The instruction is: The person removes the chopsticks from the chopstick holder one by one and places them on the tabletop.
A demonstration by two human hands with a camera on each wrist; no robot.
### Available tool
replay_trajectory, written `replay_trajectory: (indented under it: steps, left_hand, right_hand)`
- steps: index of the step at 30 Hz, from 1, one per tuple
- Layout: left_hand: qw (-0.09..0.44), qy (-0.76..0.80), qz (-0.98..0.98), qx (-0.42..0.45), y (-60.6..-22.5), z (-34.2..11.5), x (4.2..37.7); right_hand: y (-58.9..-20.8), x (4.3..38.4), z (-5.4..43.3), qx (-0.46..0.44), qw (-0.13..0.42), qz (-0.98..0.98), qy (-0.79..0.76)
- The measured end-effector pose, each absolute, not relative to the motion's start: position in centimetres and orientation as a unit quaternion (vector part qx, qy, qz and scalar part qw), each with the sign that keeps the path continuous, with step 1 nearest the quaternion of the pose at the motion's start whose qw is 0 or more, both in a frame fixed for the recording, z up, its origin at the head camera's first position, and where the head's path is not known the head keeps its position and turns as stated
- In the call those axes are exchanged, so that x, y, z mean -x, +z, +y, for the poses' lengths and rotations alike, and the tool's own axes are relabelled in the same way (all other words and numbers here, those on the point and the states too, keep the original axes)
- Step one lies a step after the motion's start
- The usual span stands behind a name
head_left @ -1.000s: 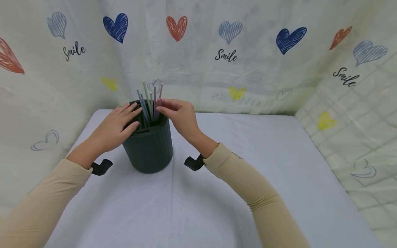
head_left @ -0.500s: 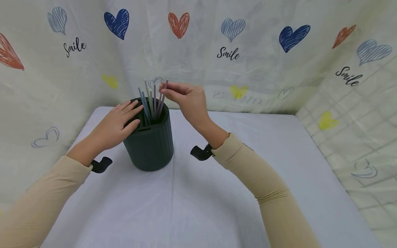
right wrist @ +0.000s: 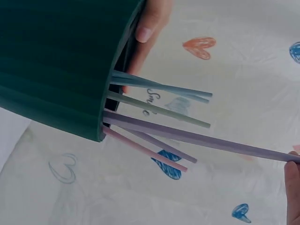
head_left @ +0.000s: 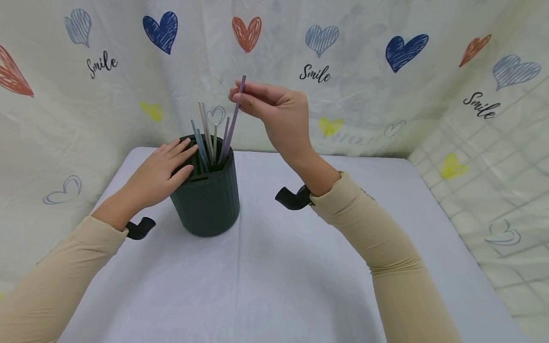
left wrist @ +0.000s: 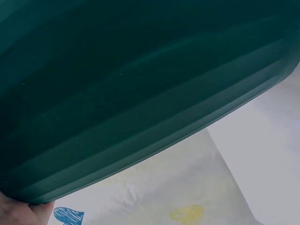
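Note:
My right hand (head_left: 283,112) pinches a purple chopstick (head_left: 233,121) near its upper end, between thumb and fingers. Its lower part is hidden inside a dark green, ribbed utensil holder (head_left: 210,205). Straight fingers of my left hand (head_left: 156,174) lie over the holder's left rim. Several thinner-looking pastel chopsticks lean in the holder; the right wrist view shows blue chopsticks (right wrist: 161,86), a green chopstick (right wrist: 159,110), another purple chopstick (right wrist: 168,147) and a pink chopstick (right wrist: 147,150). The holder's wall (left wrist: 140,103) fills most of the left wrist view.
The holder stands on a table with a white cloth (head_left: 257,276), towards its back left. Behind and beside the table hangs a pale curtain (head_left: 274,62) printed with hearts and the word "Smile". Black wrist cameras (head_left: 293,198) jut from both cuffs.
My right hand has risen and moved right, drawing the purple chopstick higher out of the holder. The pink chopstick has shifted left. My left hand stays on the rim.

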State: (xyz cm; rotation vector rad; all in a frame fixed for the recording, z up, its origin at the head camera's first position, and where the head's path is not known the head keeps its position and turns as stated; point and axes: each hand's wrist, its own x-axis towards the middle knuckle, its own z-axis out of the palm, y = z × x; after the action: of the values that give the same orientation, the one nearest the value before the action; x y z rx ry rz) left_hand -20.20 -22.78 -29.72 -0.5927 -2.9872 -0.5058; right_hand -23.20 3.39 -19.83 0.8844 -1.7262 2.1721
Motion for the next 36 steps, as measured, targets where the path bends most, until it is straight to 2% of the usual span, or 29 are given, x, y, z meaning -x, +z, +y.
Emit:
replay_trajectory:
  steps: [12,19,23,29,36]
  left_hand:
    - [0.028,-0.164,-0.967,0.190,-29.6,-22.8,20.2]
    - [0.037,-0.166,-0.966,0.193,-29.5,-22.8,20.3]
    - [0.041,-0.169,-0.966,0.193,-29.5,-22.9,20.3]
    - [0.041,-0.169,-0.966,0.191,-29.5,-22.9,20.3]
    - [0.038,-0.171,-0.966,0.191,-29.8,-22.9,20.2]
  right_hand:
    - [-16.8,22.0,5.2,-0.325,0.184,-0.567,0.734]
    - [-14.8,21.6,7.6,-0.325,0.249,-0.540,0.735]
    - [-14.3,21.6,9.0,-0.307,0.255,-0.529,0.749]
    - [-15.8,22.5,10.5,-0.249,0.176,-0.557,0.773]
    - [-20.1,24.8,11.3,-0.181,0.075,-0.614,0.765]
